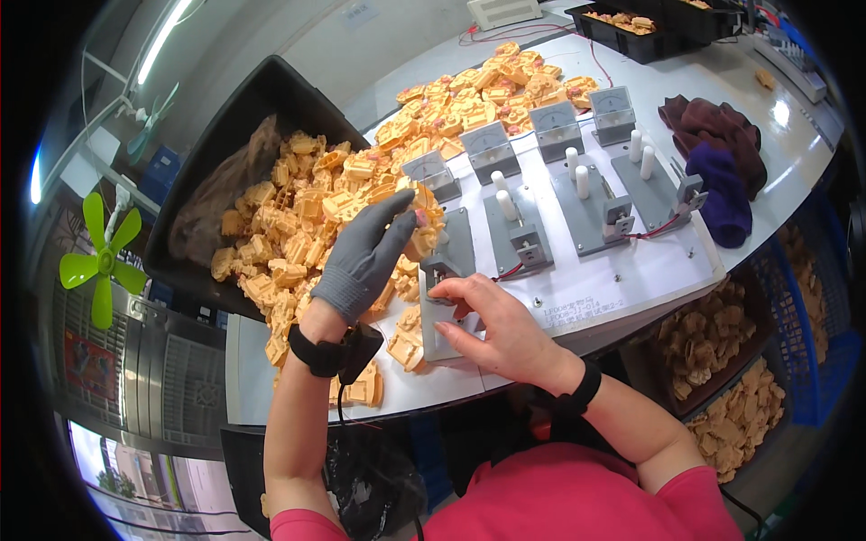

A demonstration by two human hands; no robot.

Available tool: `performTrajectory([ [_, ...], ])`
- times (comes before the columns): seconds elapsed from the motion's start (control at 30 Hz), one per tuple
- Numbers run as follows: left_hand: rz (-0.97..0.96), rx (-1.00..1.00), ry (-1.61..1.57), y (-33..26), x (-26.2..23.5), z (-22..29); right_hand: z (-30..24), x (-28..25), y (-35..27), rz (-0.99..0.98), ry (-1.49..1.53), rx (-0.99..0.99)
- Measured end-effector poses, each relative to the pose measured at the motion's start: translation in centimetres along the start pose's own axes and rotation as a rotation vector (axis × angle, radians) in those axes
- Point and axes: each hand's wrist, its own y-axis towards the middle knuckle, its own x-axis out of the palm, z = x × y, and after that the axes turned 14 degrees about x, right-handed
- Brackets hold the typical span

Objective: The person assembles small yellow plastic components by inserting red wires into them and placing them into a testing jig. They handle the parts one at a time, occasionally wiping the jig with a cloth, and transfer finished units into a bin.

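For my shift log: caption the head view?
Gloved left hand reaches into orange plastic parts; bare right hand presses on the nearest grey test fixture.

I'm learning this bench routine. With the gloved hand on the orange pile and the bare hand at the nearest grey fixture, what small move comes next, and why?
Probably carry one orange part from under the gloved left hand to the nearest grey fixture. The bare right hand already presses its clamp there, and I can't see a part seated in it.

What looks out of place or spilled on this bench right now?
The orange plastic parts spill out of the black bin across the table, right up against the nearest test fixture. A purple cloth lies crumpled at the right.
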Motion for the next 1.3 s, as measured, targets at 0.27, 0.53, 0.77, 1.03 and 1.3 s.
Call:
performTrajectory([
  [0.27, -0.175, -0.157, -0.163, 0.3, 0.7, -0.6, -0.4, -0.1, 0.2, -0.014, -0.008, 0.007],
  [0.53, 0.063, -0.205, 0.048, -9.0, -0.2, -1.1, 0.4, 0.5, -0.6, 0.219, -0.091, -0.064],
  [0.77, -0.238, -0.142, 0.542, -16.8, 5.5, -2.1, 0.3, 1.3, -0.9, 0.203, -0.127, -0.099],
  [1.03, -0.035, -0.223, 0.516, -15.9, 6.9, -2.6, 0.0, 0.7, -0.2, 0.151, -0.253, 0.075],
  [1.3, 0.112, -0.302, 0.222, -19.0, 5.1, -0.5, -0.4, 0.3, 0.3, -0.074, -0.393, 0.080],
])
